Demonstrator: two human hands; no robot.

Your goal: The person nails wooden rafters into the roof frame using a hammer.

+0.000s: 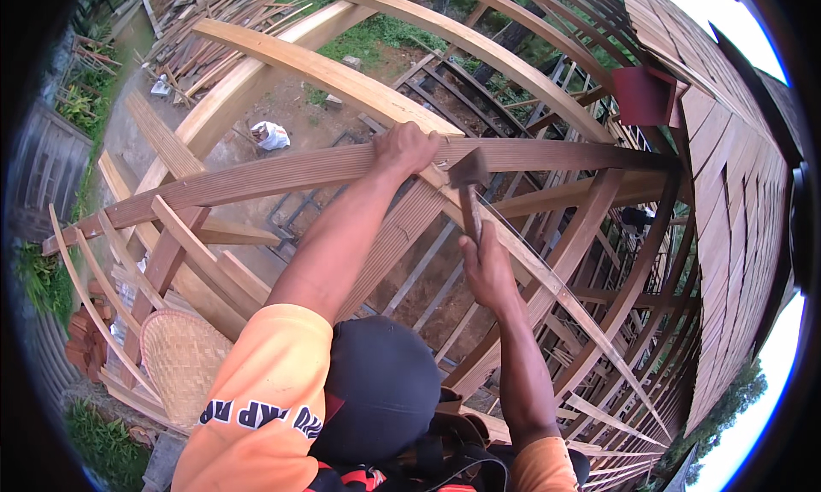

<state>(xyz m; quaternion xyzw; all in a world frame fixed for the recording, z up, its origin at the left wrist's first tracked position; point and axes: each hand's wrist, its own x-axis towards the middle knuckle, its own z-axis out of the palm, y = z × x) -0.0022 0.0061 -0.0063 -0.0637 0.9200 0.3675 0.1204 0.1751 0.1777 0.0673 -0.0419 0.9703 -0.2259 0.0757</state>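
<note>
My left hand (405, 150) is closed at the top of a brown wooden beam (291, 174), where a pale rafter (316, 71) meets it. Its fingertips are hidden, so what they pinch, if anything, does not show. In my right hand (489, 268) is a hammer (469, 176), gripped by the handle. The dark hammer head is raised just right of my left hand, over the upper end of a long pale batten (556, 287). That batten slopes down to the lower right from the beam. A grooved board (398, 240) runs down below the joint.
Wooden shingles (727, 193) cover the roof at right, with a dark red box-shaped piece (643, 96) at its edge. Curved rafters surround me high above the ground. Below lie a white sack (270, 135), a lumber pile (227, 43) and dark metal frames. A woven hat (181, 359) shows lower left.
</note>
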